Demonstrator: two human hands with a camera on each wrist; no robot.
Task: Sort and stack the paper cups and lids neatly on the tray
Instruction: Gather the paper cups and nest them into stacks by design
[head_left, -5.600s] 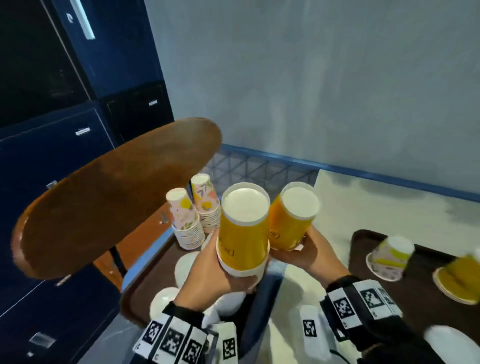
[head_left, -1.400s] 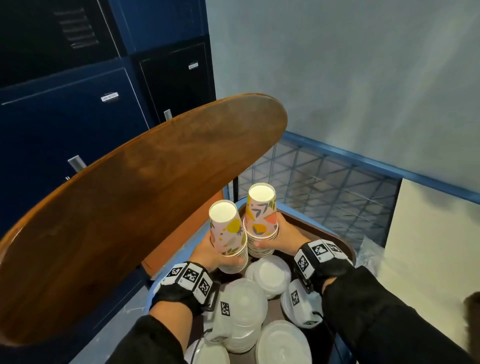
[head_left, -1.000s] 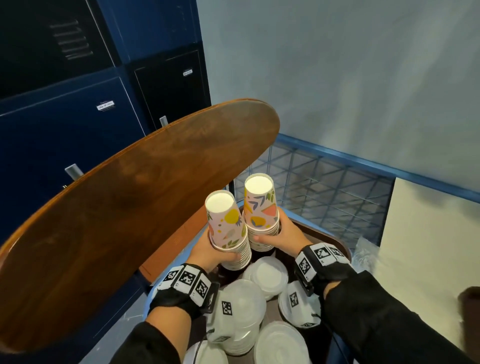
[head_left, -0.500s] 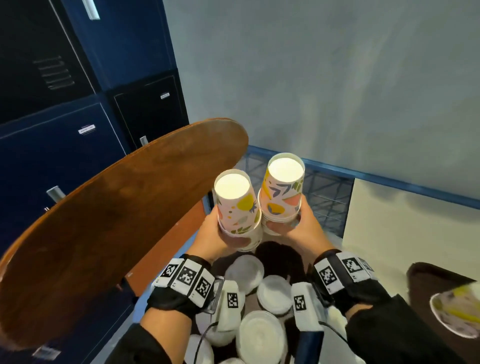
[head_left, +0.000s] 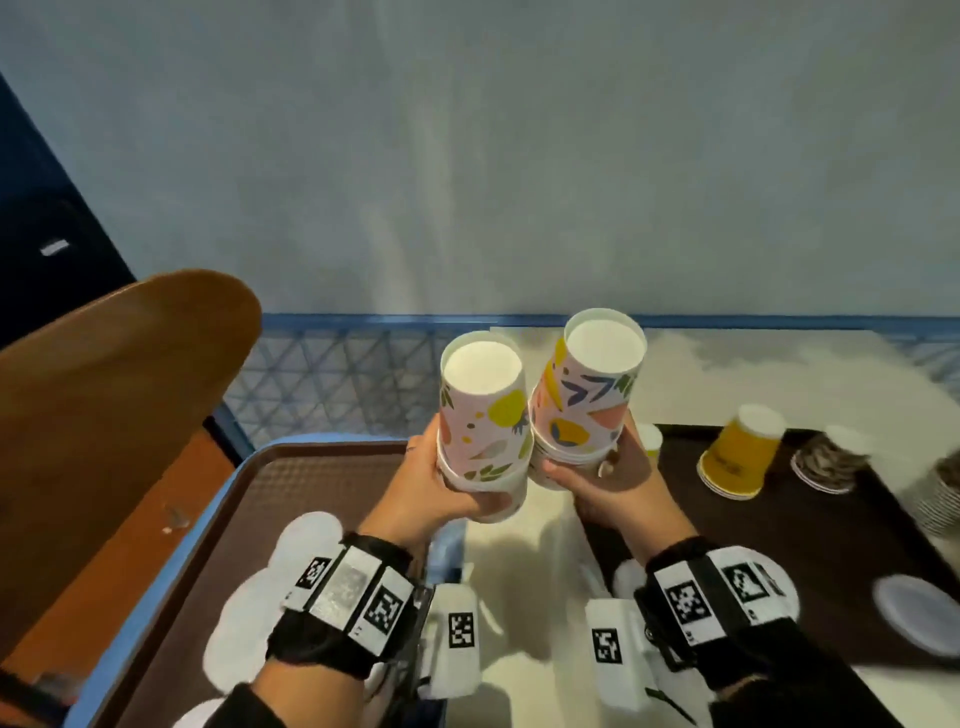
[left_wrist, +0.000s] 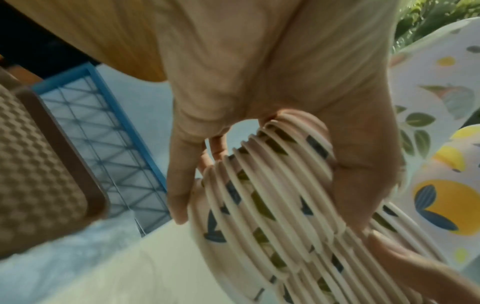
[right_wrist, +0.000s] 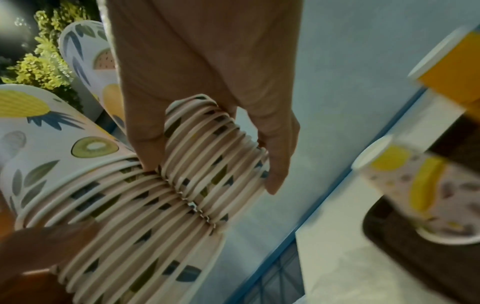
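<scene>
You are holding two stacks of patterned paper cups, bottoms up, one in each hand, side by side above the gap between two brown trays. Your left hand (head_left: 431, 488) is wrapping its grip around the rims of the left stack (head_left: 483, 415), and your right hand (head_left: 608, 480) is doing the same with the right stack (head_left: 589, 395); in the wrist views the fingers (left_wrist: 179, 174) are curling over many nested rims (right_wrist: 197, 156), which is likely why you are gripping low, so that no cup slips out of the nest. The two stacks are touching at their lower ends, seemingly so you can compare or merge them. The left tray (head_left: 291, 483) is carrying white lids (head_left: 306, 540), while the right tray (head_left: 852, 525) on the pale desk (head_left: 727, 384) is holding a yellow cup (head_left: 740, 457) upside down, so it looks as though you are carrying the cups there to group them.
</scene>
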